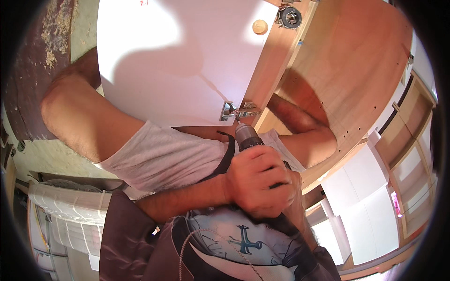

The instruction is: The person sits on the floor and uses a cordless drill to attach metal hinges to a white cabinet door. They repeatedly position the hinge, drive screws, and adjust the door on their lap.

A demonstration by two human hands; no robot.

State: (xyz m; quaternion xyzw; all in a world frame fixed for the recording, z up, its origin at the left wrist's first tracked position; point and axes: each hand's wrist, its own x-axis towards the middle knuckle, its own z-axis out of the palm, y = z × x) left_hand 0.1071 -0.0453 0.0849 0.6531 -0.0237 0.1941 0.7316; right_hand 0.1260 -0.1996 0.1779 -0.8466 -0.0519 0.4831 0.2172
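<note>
My left hand point(258, 180) is closed over the rear of a grey-and-black power drill point(248, 133). Behind it, my right hand point(293, 187) is mostly hidden, closed around the same drill. The drill's bit reaches up to metal hinge fittings point(228, 111) at the lower right corner of a white door panel point(145, 61) beside a wooden cabinet edge point(267, 61). A round beige disc point(260, 26) sits near the panel's upper right. Shadows fall across the panel.
A co-worker's bare arms point(93, 126) in light grey sleeves flank the panel. A curved plywood board point(361, 56) is at right, with white boards point(356, 178) and wooden frames point(417, 122) beyond. Wrapped material point(70, 206) lies at lower left.
</note>
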